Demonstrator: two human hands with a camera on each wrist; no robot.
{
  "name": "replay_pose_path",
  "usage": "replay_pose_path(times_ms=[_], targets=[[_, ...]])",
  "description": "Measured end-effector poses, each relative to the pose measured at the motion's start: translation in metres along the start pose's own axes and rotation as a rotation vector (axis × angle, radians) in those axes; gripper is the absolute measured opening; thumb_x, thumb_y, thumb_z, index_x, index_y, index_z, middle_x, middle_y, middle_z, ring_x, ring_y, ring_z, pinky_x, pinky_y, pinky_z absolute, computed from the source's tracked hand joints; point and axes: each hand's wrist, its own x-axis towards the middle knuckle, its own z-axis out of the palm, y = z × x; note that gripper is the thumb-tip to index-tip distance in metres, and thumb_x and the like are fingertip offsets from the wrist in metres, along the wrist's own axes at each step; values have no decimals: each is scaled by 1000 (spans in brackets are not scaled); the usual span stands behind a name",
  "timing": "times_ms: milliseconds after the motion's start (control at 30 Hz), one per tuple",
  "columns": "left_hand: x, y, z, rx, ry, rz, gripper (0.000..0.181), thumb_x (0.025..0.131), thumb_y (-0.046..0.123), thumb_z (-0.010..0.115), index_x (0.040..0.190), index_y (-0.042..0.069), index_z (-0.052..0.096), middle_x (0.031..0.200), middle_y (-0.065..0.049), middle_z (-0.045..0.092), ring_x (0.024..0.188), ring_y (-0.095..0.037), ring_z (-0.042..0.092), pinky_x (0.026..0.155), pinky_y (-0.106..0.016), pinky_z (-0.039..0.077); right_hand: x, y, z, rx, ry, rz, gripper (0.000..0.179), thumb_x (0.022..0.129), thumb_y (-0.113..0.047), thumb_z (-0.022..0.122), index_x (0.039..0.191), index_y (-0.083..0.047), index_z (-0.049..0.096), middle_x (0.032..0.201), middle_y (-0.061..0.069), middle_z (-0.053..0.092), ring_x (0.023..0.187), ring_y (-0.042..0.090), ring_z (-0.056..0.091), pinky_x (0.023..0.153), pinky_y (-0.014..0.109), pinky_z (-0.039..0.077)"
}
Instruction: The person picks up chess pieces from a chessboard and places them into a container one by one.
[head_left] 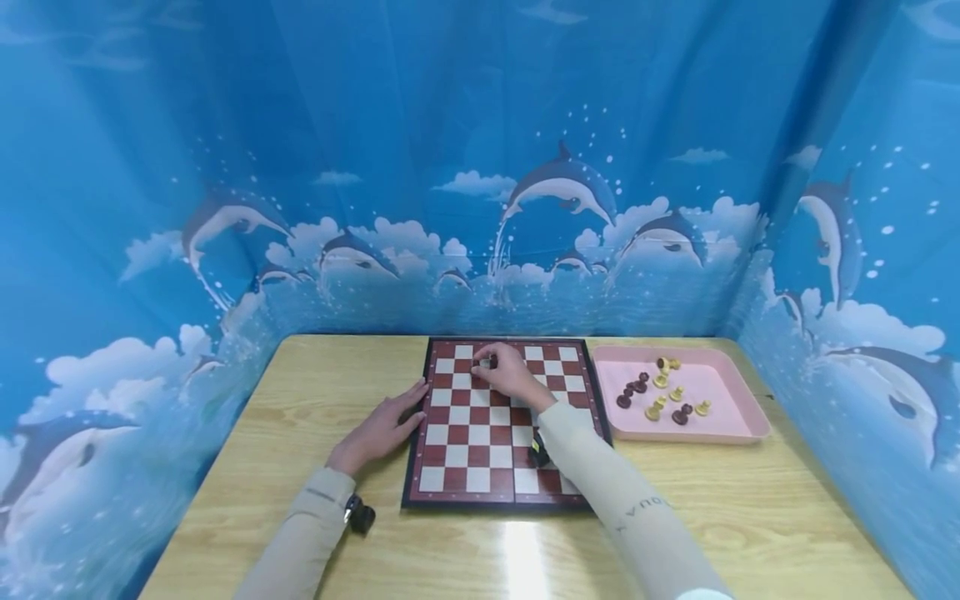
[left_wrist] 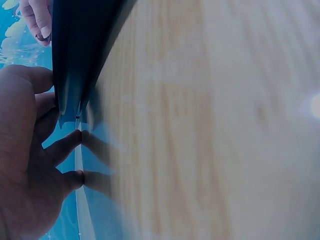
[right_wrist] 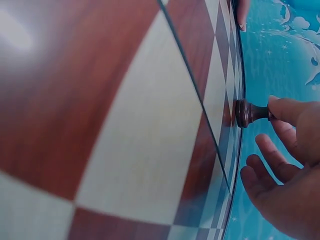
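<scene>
A red-and-white checkered chessboard (head_left: pixel 457 456) with a dark border lies flat on the wooden table. Over its far half, my right hand (head_left: pixel 512 375) pinches a dark brown chess piece (right_wrist: pixel 254 113) between thumb and index finger. The piece is upright, base toward the board; its top is hidden by the fingers, and I cannot tell whether the base touches a square. My left hand (head_left: pixel 384 425) rests on the table beside the board's left edge, fingers extended and fingertips at that edge. In the left wrist view the board's dark side (left_wrist: pixel 75 55) stands close by the thumb.
Right of the board sits a pink tray (head_left: pixel 690 438) holding several dark brown chess pieces (head_left: pixel 625 398) and several yellow ones (head_left: pixel 656 408), some lying over. A blue dolphin-print curtain (head_left: pixel 420 125) surrounds the table (head_left: pixel 337 367) at the back and sides.
</scene>
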Motion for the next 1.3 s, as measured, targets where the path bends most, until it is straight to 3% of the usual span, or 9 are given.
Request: replay_pose_path(times_ms=[167, 400, 633, 933, 1300], targets=[[0, 0, 0, 9, -6, 0, 60, 109, 38, 45, 162, 16, 26, 169, -8, 20, 153, -36, 26, 123, -64, 16, -1, -2, -2, 38, 28, -1, 23, 100, -22, 67, 117, -9, 72, 127, 8, 65, 117, 26, 61, 99, 45, 54], [0, 1, -2, 3, -3, -8, 60, 109, 39, 45, 162, 18, 26, 169, -5, 20, 153, -34, 25, 124, -63, 16, -3, -7, -11, 69, 75, -66, 23, 100, -19, 68, 117, -6, 73, 121, 7, 70, 120, 28, 61, 104, 49, 52], [0, 2, -2, 9, 8, 8, 59, 109, 36, 46, 161, 15, 27, 169, -6, 20, 153, -35, 26, 123, -64, 16, -12, -7, -17, 95, 56, -68, 24, 99, -15, 68, 118, -2, 73, 123, 10, 66, 120, 31, 61, 102, 46, 55], [0, 2, -1, 1, 8, 18, 59, 109, 35, 47, 161, 14, 28, 169, -7, 22, 152, -35, 27, 123, -66, 15, -17, 2, -18, 61, 115, -63, 23, 95, -16, 73, 115, -4, 74, 124, 11, 70, 121, 29, 62, 107, 51, 50], [0, 2, -1, -5, 14, 31, 60, 109, 33, 48, 161, 12, 28, 168, -8, 22, 152, -37, 29, 122, -68, 17, -31, 7, -33, 99, 137, -95, 25, 95, -14, 73, 117, -2, 74, 119, 10, 73, 117, 30, 64, 107, 56, 49]])
